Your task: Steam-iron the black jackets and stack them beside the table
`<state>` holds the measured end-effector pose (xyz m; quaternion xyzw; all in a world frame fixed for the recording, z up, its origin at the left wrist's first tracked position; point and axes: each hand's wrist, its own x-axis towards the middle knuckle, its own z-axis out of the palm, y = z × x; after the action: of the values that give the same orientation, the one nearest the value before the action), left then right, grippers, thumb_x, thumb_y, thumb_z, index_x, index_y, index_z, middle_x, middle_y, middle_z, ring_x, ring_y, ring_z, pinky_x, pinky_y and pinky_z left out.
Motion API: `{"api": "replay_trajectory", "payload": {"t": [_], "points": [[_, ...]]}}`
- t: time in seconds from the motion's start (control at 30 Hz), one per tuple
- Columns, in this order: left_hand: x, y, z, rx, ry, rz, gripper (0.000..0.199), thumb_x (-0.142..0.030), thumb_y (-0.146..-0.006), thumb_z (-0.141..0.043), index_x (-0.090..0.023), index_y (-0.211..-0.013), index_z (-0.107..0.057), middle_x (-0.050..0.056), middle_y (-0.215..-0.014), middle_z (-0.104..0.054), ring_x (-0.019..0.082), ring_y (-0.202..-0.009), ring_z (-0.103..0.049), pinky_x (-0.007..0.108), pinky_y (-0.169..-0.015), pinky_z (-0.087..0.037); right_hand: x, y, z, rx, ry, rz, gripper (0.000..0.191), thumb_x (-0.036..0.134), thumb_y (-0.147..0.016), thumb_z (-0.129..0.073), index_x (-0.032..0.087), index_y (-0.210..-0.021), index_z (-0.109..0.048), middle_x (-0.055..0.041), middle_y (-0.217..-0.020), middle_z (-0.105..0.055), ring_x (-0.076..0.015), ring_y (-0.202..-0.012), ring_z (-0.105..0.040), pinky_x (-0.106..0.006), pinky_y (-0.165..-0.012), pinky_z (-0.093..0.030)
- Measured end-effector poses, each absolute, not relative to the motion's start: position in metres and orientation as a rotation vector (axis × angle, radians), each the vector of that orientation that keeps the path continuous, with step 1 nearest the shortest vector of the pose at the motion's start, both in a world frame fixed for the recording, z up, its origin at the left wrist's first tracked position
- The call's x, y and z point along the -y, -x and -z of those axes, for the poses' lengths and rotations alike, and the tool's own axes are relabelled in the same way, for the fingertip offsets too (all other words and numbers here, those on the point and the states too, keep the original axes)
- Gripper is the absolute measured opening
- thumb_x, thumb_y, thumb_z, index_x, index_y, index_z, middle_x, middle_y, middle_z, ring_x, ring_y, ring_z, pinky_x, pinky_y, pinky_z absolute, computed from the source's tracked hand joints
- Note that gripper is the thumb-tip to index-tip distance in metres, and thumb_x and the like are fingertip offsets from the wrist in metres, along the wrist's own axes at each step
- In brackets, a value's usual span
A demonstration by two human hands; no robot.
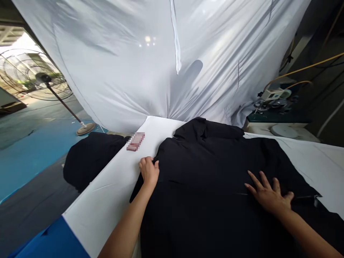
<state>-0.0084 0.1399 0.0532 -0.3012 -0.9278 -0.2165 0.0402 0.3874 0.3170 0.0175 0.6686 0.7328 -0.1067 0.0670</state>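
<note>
A black garment (204, 168), seemingly a jacket with a hood or collar at its far end, lies spread over a white-covered table. At its left edge, near the shoulder, my left hand (149, 172) is closed with curled fingers on the cloth. My right hand (270, 193) rests flat on the garment's right side, fingers spread and palm down. A thin seam or opening line runs beside the right hand toward the garment's right edge. The garment's near end runs out of view at the bottom.
A blurred reddish item (135, 141) lies on the white table (107, 193). Beyond the left edge is a black cloth heap (92, 159). White sheeting (129, 71) hangs behind the table. A sewing-type machine (276, 96) stands back right, a pedestal fan (43, 77) far left.
</note>
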Motion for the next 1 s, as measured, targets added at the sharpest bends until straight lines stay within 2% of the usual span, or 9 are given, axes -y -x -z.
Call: {"api": "replay_trajectory", "payload": {"t": [0.1,0.17,0.23,0.33,0.5,0.6,0.8,0.9,1.0], "points": [[-0.129,0.032,-0.045,3.102,0.628,0.786,0.057,-0.045,-0.078,-0.053,-0.009,-0.119,-0.039,0.016,-0.109,-0.053,0.026,-0.104,-0.051,0.037,-0.088,-0.041,-0.287,-0.365,-0.024,-2.158,-2.091,0.258,0.07,0.069,-0.074,-0.024,0.041,-0.139,-0.02,-0.0033,-0.147,-0.018,-0.0449,-0.13,-0.009,-0.076,-0.088,-0.013],[-0.13,0.037,-0.037,3.224,0.737,0.85,0.068,-0.042,-0.08,-0.052,-0.01,-0.132,-0.024,0.015,-0.115,-0.054,0.022,-0.103,-0.054,0.032,-0.086,-0.043,-0.266,-0.339,-0.029,-2.28,-1.923,0.279,0.07,0.071,-0.073,-0.024,0.045,-0.137,-0.018,0.0006,-0.148,-0.014,-0.0457,-0.129,-0.008,-0.076,-0.087,-0.014],[-0.13,0.037,-0.03,3.13,1.021,0.9,0.068,-0.03,-0.083,-0.05,-0.017,-0.138,-0.014,0.01,-0.121,-0.054,0.018,-0.108,-0.053,0.027,-0.088,-0.042,-0.246,-0.314,-0.028,-2.348,-1.743,0.322,0.067,0.072,-0.073,-0.026,0.051,-0.135,-0.016,0.0053,-0.149,-0.009,-0.0463,-0.129,-0.008,-0.075,-0.085,-0.016],[-0.123,0.038,-0.025,2.904,1.289,0.939,0.058,-0.02,-0.086,-0.041,-0.025,-0.139,-0.019,0.007,-0.12,-0.056,0.018,-0.11,-0.052,0.028,-0.089,-0.041,-0.227,-0.288,-0.016,-2.346,-1.706,0.22,0.061,0.069,-0.077,-0.023,0.052,-0.134,-0.013,0.0076,-0.15,-0.002,-0.0453,-0.13,-0.002,-0.075,-0.085,-0.015],[-0.101,0.033,-0.034,3.021,1.089,0.741,0.063,-0.036,-0.089,-0.033,-0.016,-0.143,-0.006,0.016,-0.109,-0.06,0.024,-0.099,-0.058,0.033,-0.081,-0.044,-0.216,-0.286,-0.007,-2.379,-1.721,0.087,0.059,0.066,-0.079,-0.021,0.049,-0.136,-0.013,0.007,-0.15,-0.001,-0.0424,-0.131,0.006,-0.073,-0.089,-0.01],[-0.085,0.015,-0.043,3.143,1.099,0.358,0.07,-0.046,-0.086,-0.037,-0.024,-0.143,-0.003,0.014,-0.099,-0.059,0.026,-0.088,-0.061,0.036,-0.072,-0.045,-0.194,-0.291,-0.008,-2.34,-1.815,0.07,0.06,0.065,-0.08,-0.019,0.047,-0.137,-0.014,0.0029,-0.15,-0.006,-0.0418,-0.131,0.001,-0.072,-0.089,-0.01],[-0.061,-0.004,-0.031,3.002,1.47,0.131,0.059,-0.032,-0.089,-0.035,-0.041,-0.139,-0.006,0.005,-0.099,-0.047,0.011,-0.067,-0.059,0.024,-0.061,-0.042,-0.153,-0.271,0.002,-2.373,-1.766,-0.032,0.061,0.061,-0.08,-0.029,0.043,-0.137,-0.02,-0.0026,-0.149,-0.014,-0.0432,-0.13,-0.005,-0.071,-0.09,-0.003],[-0.063,0.004,-0.025,2.948,1.389,0.103,0.057,-0.028,-0.088,-0.037,-0.041,-0.138,-0.013,0.006,-0.101,-0.047,0.015,-0.077,-0.058,0.028,-0.068,-0.044,-0.155,-0.258,0.004,-2.418,-1.748,-0.042,0.06,0.061,-0.08,-0.031,0.043,-0.137,-0.022,-0.0025,-0.149,-0.013,-0.0444,-0.13,-0.002,-0.071,-0.091,-0.003],[-0.071,0.004,-0.025,2.821,1.238,0.132,0.066,-0.02,-0.082,-0.046,-0.034,-0.14,-0.018,0.014,-0.122,-0.041,0.027,-0.105,-0.049,0.04,-0.082,-0.04,-0.158,-0.258,-0.001,-2.425,-1.758,0.087,0.062,0.062,-0.078,-0.035,0.043,-0.136,-0.025,-0.0029,-0.149,-0.014,-0.0455,-0.13,-0.003,-0.071,-0.09,-0.003]]}}
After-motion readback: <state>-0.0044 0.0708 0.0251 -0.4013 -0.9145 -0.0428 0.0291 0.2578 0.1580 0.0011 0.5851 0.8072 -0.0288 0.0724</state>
